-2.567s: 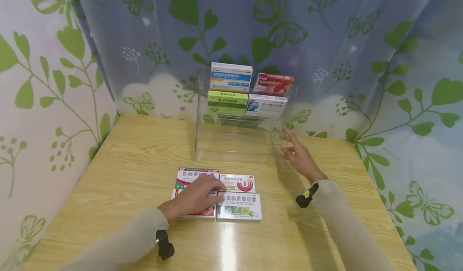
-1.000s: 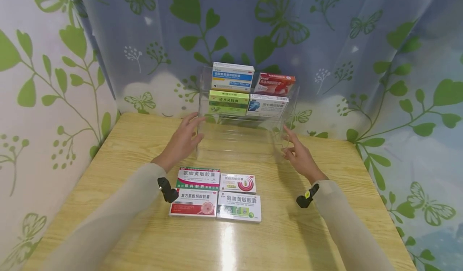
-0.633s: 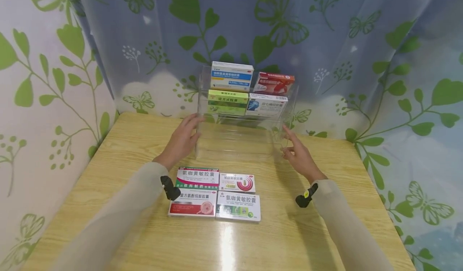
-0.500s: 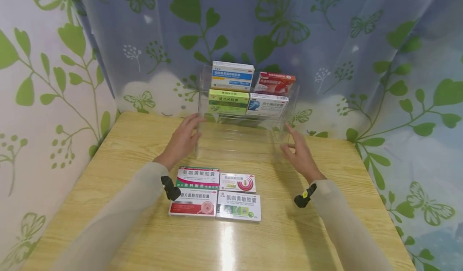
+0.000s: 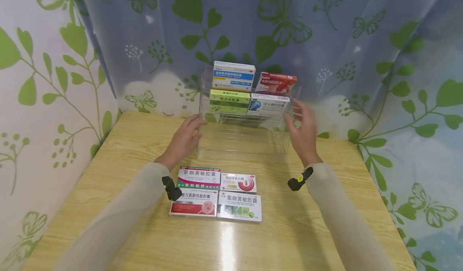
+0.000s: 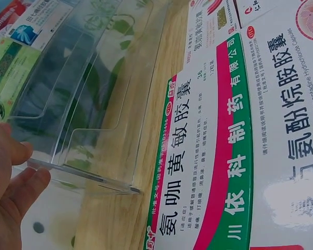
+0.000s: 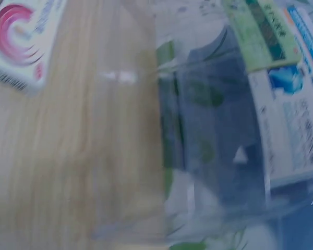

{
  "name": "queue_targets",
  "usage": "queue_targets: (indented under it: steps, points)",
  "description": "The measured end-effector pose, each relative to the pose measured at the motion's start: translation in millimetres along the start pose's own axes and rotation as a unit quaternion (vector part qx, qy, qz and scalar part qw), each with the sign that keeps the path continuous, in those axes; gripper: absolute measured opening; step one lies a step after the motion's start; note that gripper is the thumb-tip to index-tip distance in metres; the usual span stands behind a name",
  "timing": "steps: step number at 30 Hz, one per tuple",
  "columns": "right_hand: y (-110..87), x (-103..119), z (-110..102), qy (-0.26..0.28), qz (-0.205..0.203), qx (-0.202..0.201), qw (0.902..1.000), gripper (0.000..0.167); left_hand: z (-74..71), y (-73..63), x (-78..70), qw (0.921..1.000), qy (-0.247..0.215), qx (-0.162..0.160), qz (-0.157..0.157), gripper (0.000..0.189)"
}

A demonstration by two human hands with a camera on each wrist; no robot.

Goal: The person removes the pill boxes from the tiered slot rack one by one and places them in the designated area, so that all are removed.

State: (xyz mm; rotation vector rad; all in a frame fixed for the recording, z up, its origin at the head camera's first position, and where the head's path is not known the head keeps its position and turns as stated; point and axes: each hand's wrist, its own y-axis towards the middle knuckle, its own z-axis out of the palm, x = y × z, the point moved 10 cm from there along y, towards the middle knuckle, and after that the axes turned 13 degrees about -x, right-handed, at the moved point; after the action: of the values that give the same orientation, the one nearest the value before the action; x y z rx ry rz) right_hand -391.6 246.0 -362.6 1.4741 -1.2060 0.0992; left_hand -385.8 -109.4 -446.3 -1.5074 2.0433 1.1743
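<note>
A clear acrylic display stand [image 5: 238, 136] stands at the back of the table, several medicine boxes on its upper tiers. My left hand [image 5: 179, 140] pinches the stand's left side edge; in the left wrist view the thumb and a finger [image 6: 34, 187] lie on either side of the clear panel. At the stand's right side is my right hand [image 5: 304, 130], thumb and fingers apart, close to the white box with a blue picture [image 5: 268, 105]. Beside that box is a green one [image 5: 229, 102]. Behind them sit a blue-and-white box [image 5: 233, 76] and a red one [image 5: 276, 84].
Before the stand, several medicine boxes lie flat in two rows: a green-and-pink one [image 5: 199, 177], a small one with pink rings [image 5: 238, 182], a red-and-white one [image 5: 193, 202] and a white one [image 5: 238, 206]. A patterned curtain [image 5: 159, 33] hangs behind the wooden table [image 5: 137, 142].
My left hand has gone from the flat boxes to the stand's left side. My right hand has moved up along the right side, its fingers now spread near the second tier.
</note>
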Motion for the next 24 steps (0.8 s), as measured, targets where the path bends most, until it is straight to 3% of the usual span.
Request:
queue_targets:
  steps: [7, 18, 24]
  points:
    - [19.5, 36, 48, -0.008, 0.001, 0.110, 0.9939, 0.051, -1.0, -0.8, -0.7, 1.0000, -0.004, -0.003, 0.000, 0.040]
    - [30.8, 71, 109, -0.079, -0.030, 0.221, 0.9716, 0.047, -1.2, -2.5, -1.9, 0.9999, -0.013, -0.004, -0.002, 0.043]
    - [28.3, 83, 131, -0.131, -0.055, 0.249, 0.9579, 0.050, -1.3, -3.0, -1.1, 0.9999, -0.007, -0.007, -0.004, 0.043]
